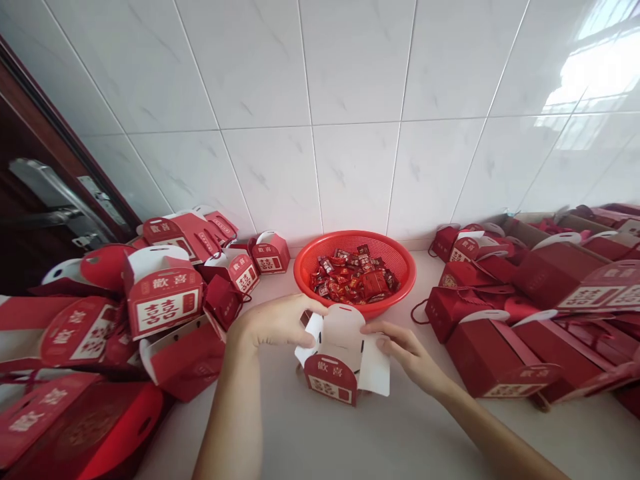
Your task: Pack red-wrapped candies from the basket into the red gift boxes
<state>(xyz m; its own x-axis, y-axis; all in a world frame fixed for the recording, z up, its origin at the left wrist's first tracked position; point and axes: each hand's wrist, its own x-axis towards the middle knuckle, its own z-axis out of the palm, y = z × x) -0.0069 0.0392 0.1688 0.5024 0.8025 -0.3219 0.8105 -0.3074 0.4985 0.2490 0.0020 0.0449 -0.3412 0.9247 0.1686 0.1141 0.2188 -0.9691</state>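
Note:
A small red gift box point(331, 387) with white lettering and a pale patterned panel stands upright in front of me, its top open and its white inside showing. My left hand point(280, 320) pinches the left flap, thumb in front and fingers behind. On the other side my right hand point(405, 347) grips the right flap point(375, 367), which leans outward. Just behind the box sits a red plastic basket point(303, 263), holding many wrapped candies point(355, 273). The box's floor is partly hidden by its front panel.
Piled red gift boxes point(165, 293) crowd the left side, near a dark door with a metal handle point(65, 200). More red boxes point(500, 353) with cords are stacked on the right. A white tiled wall point(355, 167) rises behind the pale tabletop point(310, 440).

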